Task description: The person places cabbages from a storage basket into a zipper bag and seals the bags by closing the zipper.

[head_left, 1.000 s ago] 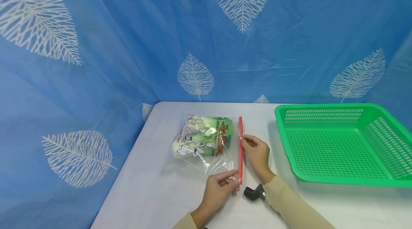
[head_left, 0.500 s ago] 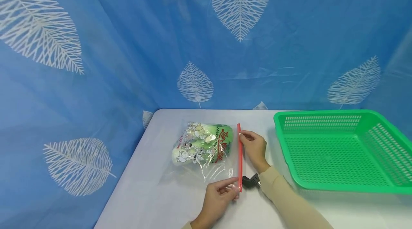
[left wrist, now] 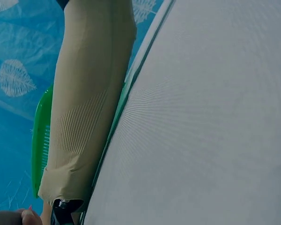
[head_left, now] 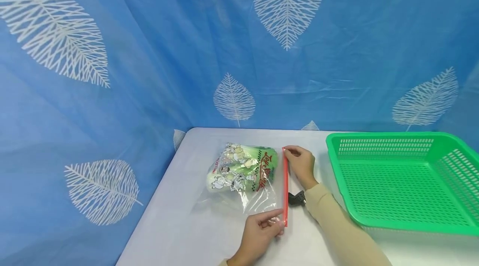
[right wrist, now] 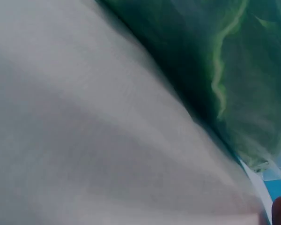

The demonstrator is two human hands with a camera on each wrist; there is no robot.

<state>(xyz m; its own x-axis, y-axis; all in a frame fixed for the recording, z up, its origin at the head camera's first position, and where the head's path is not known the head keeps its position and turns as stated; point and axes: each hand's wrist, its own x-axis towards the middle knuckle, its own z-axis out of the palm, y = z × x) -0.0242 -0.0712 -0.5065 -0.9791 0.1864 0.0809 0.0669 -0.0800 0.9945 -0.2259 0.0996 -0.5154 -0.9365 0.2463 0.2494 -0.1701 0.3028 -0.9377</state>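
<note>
A clear zip bag printed with cartoon animals and red lettering lies flat on the white table. Inside it is a pale green leafy vegetable, which looks like a Chinese cabbage; its dark green leaves fill the upper right of the right wrist view. A red zip strip runs along the bag's right edge. My left hand pinches the strip's near end between thumb and fingers. At the far end, my right hand pinches the same strip. The wrist views barely show the fingers.
A green plastic basket with slotted walls stands on the table to the right. Beside my right wrist is a small black device. Blue curtains with white leaf patterns rise behind and to the left.
My right hand has slid along the red strip to its far end. My left hand stays at the near end. The head view has tilted and shifted slightly.
</note>
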